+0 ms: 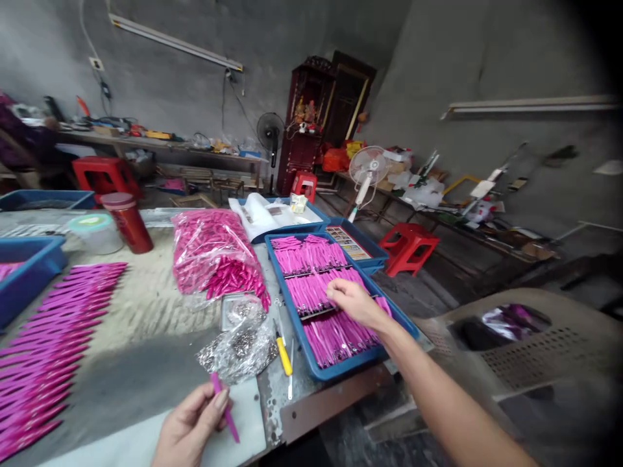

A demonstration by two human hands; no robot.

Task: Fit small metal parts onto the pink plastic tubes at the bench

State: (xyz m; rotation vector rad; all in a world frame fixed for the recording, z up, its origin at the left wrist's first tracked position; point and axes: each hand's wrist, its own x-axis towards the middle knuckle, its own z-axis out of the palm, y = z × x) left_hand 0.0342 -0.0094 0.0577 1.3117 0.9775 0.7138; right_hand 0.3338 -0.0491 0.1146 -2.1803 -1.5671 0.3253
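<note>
My left hand pinches a slim magenta stick-like piece between thumb and fingers, above a pale sheet at the table's front edge. My right hand is over a blue tray packed with rows of similar magenta pieces. Its thumb and fingers are closed together at the middle row; anything between them is too small or hidden to make out. Between the hands lie a clear plastic bag of small shiny metal parts and a yellow-handled tool.
A plastic bag of dark pink parts stands behind the metal parts. Long rows of magenta pieces lie at left, near a blue bin, a lidded tub and a red-brown bottle. Red stools and a fan stand beyond.
</note>
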